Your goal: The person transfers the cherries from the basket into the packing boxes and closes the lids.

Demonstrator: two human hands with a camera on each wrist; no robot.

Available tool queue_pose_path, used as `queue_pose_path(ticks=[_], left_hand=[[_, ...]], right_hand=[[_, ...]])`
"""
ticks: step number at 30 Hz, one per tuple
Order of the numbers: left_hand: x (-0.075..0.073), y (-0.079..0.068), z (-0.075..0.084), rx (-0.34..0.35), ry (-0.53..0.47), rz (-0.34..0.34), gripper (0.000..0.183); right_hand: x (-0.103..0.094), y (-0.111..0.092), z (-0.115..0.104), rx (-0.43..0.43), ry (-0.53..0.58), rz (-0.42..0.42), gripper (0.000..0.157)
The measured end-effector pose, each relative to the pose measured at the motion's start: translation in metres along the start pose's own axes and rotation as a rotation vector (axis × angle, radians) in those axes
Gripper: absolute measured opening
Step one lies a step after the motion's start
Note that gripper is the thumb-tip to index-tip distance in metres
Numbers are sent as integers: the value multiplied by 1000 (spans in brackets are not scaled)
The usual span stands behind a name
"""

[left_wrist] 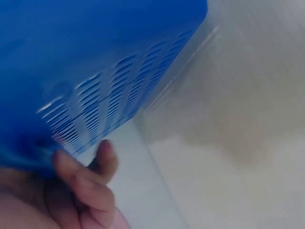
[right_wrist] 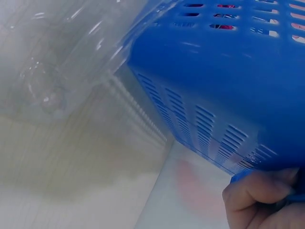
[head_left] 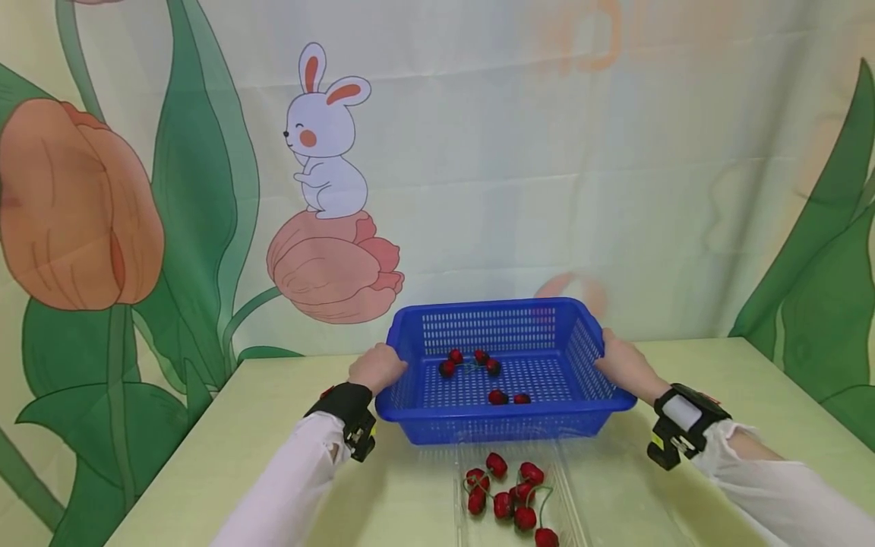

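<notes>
A blue plastic basket with slotted walls is held between both hands at the far part of the table. My left hand grips its left rim; in the left wrist view, curled fingers show under that rim. On the opposite side, my right hand holds the right rim, fingers bent round it in the right wrist view. Several dark red cherries with green stems lie on the basket's floor. Directly in front stands a clear plastic box holding several more red cherries; the basket overlaps its far edge.
The pale yellow table extends to both sides of the basket. Behind it hangs a curtain printed with tulips and a rabbit, close to the basket's far wall. Part of the clear box shows beside the basket in the right wrist view.
</notes>
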State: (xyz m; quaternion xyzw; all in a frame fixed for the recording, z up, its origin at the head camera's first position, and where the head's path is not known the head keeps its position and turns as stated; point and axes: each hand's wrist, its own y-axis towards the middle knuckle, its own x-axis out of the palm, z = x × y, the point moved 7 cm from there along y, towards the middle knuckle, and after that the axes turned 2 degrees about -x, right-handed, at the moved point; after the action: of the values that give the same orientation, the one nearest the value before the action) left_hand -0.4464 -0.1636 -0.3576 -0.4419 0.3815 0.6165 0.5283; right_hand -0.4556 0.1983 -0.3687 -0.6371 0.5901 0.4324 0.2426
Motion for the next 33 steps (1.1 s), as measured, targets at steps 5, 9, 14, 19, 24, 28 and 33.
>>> queue_pose_path(ticks=[5,9,14,19,24,28,33], left_hand=[[-15,-3,11,44,126,23,49],[-37,-5,27,104,265,112,48],[-59,-8,50,290,447,203,35],[-80,-11,67,391,463,235,27],[-99,-10,78,401,390,182,23],[-108,-10,90,407,384,149,22],[-90,-10,102,430,379,67,17]], right_hand=[[-1,-1,-1,-2,-27,25,43],[-3,-1,-2,7,-45,32,44],[-2,-1,-1,2,-37,38,43],[-2,-3,-1,6,-30,35,43],[-4,-3,-1,6,-42,40,44],[-3,-3,-2,2,-43,38,44],[-3,-2,-3,-7,-64,44,43]])
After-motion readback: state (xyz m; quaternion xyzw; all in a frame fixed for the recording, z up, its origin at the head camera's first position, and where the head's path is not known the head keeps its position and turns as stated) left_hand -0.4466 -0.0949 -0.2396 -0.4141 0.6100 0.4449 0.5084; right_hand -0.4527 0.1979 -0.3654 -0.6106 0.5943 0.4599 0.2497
